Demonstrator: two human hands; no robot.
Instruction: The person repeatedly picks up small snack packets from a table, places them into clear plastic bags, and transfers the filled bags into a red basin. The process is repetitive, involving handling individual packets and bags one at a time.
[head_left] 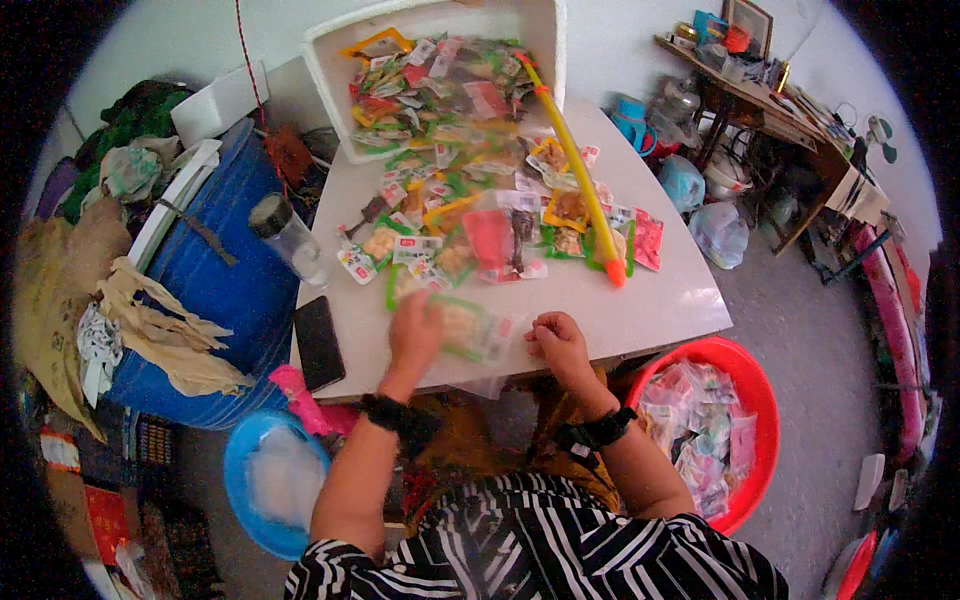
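Note:
My left hand, smeared by motion, is closed at the left end of a green-edged snack packet with pale contents, near the table's front edge. Clear plastic hangs below that packet, over the edge. To its right is my right hand, fingers curled in; whatever they pinch is hidden. Beyond both hands lies a loose spread of small snack packets, green, yellow, red and white. Among them are a red packet and a dark one.
A white foam box tipped toward me spills packets onto the table. A yellow tube with orange ends lies across them. Left are a phone, a clear jar, a blue barrel and a blue basin. A red basin holds filled bags.

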